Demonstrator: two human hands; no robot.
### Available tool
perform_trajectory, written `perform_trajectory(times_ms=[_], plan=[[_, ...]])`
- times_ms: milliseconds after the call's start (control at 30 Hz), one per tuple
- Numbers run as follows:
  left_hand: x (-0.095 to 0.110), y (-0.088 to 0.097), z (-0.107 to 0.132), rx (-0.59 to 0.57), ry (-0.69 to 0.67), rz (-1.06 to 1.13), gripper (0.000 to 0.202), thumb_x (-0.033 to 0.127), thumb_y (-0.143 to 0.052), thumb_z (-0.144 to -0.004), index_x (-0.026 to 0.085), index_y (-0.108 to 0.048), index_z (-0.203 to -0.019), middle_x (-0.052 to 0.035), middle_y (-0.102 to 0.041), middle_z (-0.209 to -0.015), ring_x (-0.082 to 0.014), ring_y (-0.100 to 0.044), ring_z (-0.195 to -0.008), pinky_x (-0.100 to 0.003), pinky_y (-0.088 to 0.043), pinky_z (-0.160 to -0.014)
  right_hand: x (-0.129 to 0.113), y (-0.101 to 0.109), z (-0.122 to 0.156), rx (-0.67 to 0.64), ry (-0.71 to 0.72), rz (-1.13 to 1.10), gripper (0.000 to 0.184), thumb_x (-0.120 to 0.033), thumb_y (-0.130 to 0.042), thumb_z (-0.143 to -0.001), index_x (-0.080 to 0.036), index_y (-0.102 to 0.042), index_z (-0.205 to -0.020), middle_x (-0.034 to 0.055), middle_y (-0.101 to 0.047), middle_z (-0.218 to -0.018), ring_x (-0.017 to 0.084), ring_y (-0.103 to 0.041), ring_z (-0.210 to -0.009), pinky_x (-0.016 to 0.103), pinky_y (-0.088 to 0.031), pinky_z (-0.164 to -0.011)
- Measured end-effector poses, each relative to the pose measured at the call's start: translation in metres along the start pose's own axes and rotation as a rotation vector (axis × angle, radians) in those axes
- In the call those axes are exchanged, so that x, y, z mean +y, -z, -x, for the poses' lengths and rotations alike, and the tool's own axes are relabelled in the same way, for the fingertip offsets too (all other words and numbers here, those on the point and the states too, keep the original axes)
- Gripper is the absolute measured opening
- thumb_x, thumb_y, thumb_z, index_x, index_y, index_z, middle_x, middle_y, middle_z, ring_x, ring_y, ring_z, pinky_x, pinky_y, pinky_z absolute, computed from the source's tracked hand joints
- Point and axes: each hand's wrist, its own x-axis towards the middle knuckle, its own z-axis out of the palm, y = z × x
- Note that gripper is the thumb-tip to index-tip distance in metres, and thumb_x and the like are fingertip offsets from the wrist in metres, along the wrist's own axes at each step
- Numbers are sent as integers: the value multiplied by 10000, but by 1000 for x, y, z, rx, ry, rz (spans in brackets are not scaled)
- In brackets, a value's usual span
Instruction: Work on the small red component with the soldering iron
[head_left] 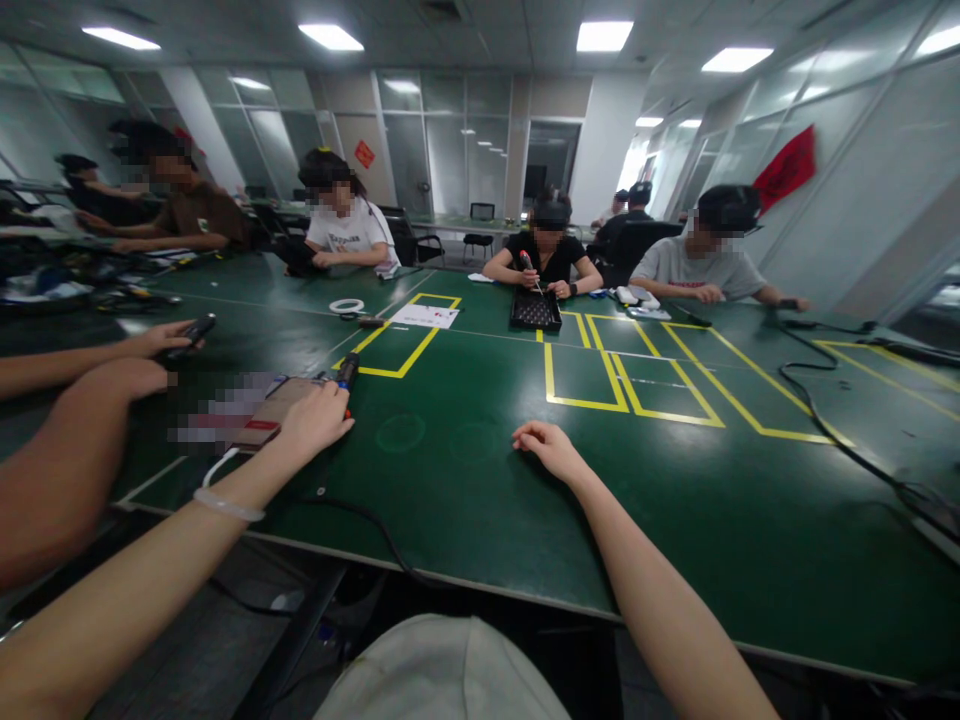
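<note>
My left hand (pixel 319 418) is closed round a black handle with an orange part (pixel 348 370), which stands up past the fingers; the rest of it is hidden. A phone (pixel 271 412) with a white cable lies on the table beside this hand, partly under the wrist. Resting on the green tabletop to the right, my right hand (pixel 551 450) has its fingers curled loosely together, with nothing visible in them. Faint ring marks show on the surface between the hands.
At my left a neighbour's hand (pixel 176 340) holds a black object (pixel 191 335). Across the table a person works with a red-handled screwdriver (pixel 527 262) over a black tray (pixel 535 310). Yellow tape outlines (pixel 585 403), a paper sheet (pixel 426 316), a white ring (pixel 346 306) and black cables (pixel 847 455) lie about.
</note>
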Motion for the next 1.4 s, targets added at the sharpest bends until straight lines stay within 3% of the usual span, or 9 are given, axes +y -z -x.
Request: perform_trajectory(times_ms=[167,267,367,433,567,700,833,1100,1400], plan=[[-4,13,-7,-73,142,150,314,391,-514,-781,154,-669,-916,-188,-652,-1035,-366,-616,-940,-431,-477,-748,1,1,-1,0,9,6,193,-229,-503,-833,-162,-666,-911,31,-704,-795,153,-631,-734,274,-471,-740],[7,25,-16,-98,203,425,288,444,-565,-756,196,-673,-855,-124,-697,-933,-341,-641,-911,-417,-484,-761,3,0,-2,3,12,11,192,-227,-503,-834,-162,-668,-908,31,-703,-791,154,-632,-737,272,-471,-735],[48,35,-19,-145,83,1018,349,492,-575,-760,176,-649,-890,-88,-707,-919,-252,-665,-870,-346,-510,-759,5,0,-2,3,10,7,193,-230,-507,-836,-163,-669,-915,32,-705,-794,152,-634,-739,269,-470,-735],[87,40,-15,-357,9,1352,427,527,-600,-754,155,-633,-960,-86,-699,-925,-207,-673,-809,-325,-526,-738,5,0,-3,9,6,-3,195,-240,-513,-837,-161,-671,-919,34,-705,-792,149,-632,-732,269,-471,-734],[161,50,-7,-515,-97,1644,438,476,-634,-771,164,-622,-1079,-52,-669,-881,-137,-646,-737,-270,-536,-672,2,0,-3,27,8,-87,214,-288,-520,-845,-144,-670,-894,39,-691,-750,144,-621,-689,271,-478,-712],[207,46,-10,-493,-173,1692,356,365,-647,-784,153,-572,-1060,-68,-680,-899,-142,-648,-757,-264,-533,-620,-4,0,-4,53,7,-177,241,-351,-527,-851,-146,-653,-863,28,-674,-708,128,-601,-647,260,-478,-677],[229,26,-16,-307,-243,1600,271,320,-660,-760,145,-579,-950,-61,-688,-852,-154,-652,-749,-262,-517,-623,-5,-1,-5,69,-48,-276,260,-419,-546,-839,-164,-600,-844,12,-658,-658,114,-581,-578,237,-463,-574],[230,24,-7,52,-395,1255,157,310,-647,-759,173,-660,-833,-27,-613,-845,-151,-602,-764,-271,-480,-718,-3,-8,-4,53,-80,-361,330,-451,-682,-739,-165,-553,-839,-4,-633,-648,104,-575,-538,216,-435,-494],[229,22,-5,43,-462,1325,176,315,-662,-770,184,-665,-887,-33,-603,-899,-157,-605,-818,-288,-494,-771,-5,-8,-4,53,-71,-393,303,-366,-711,-697,-165,-568,-872,-18,-628,-637,106,-582,-546,232,-465,-530]])
